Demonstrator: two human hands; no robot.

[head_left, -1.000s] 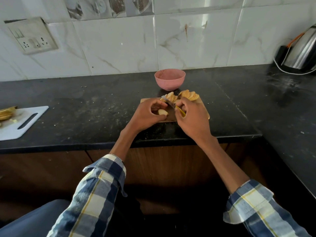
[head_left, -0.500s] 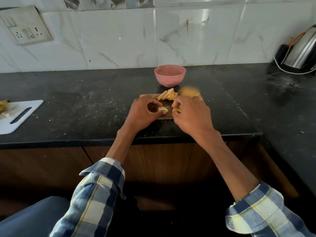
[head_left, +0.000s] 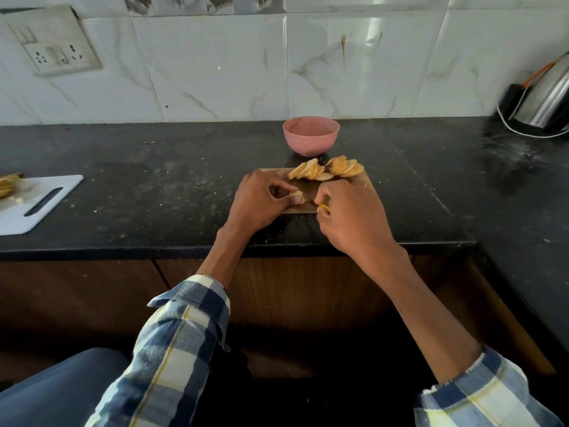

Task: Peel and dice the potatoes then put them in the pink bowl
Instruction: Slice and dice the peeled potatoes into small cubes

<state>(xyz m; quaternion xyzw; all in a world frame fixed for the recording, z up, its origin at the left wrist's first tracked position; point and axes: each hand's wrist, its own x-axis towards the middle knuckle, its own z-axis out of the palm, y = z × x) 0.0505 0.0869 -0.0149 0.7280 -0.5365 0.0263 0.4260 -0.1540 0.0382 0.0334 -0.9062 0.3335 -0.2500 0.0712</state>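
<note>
A small wooden cutting board (head_left: 365, 180) lies on the black counter in front of me. Two fans of potato slices (head_left: 311, 172) lie along its far edge. My left hand (head_left: 261, 204) pinches a small potato piece (head_left: 298, 197) on the board. My right hand (head_left: 354, 217) grips a yellow-handled knife (head_left: 324, 207); its blade is mostly hidden between my hands. The pink bowl (head_left: 311, 135) stands just behind the board, and nothing shows inside it.
A white cutting board (head_left: 40, 204) with yellowish peelings lies at the far left of the counter (head_left: 154, 186). A steel kettle (head_left: 548, 100) with its cable stands in the back right corner. A wall socket (head_left: 54, 41) is on the tiles at upper left.
The knife blade was raised over the potato piece a second ago; now it is down low between my hands. Both hands stay at the board. The view shifted slightly.
</note>
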